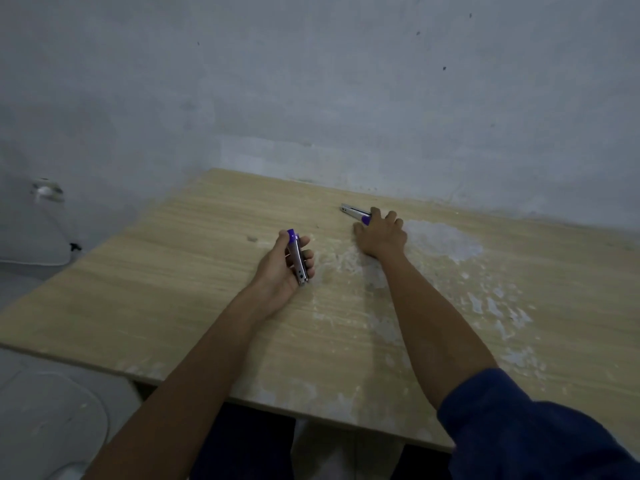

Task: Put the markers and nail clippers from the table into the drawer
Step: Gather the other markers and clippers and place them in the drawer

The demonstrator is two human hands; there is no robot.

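Gripping a purple-capped marker and clipper (297, 258) in left hand (284, 268), right hand (381, 233) closing on another (355, 212), no readable writing

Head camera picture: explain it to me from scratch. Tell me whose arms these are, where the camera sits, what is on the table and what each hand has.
There is no machine here. A person wears a camera on the head, looking forward and down, so you see their own two bare arms reaching out over a pale wooden table set against a grey wall.

The left hand is closed around a metal nail clipper with a purple end, lifted in the palm.

The right hand is palm down farther back on the table, its fingers on a second nail clipper that lies on the surface. Whether it is gripped yet is unclear.

No markers or drawer show in this picture. The tabletop has worn whitish patches.
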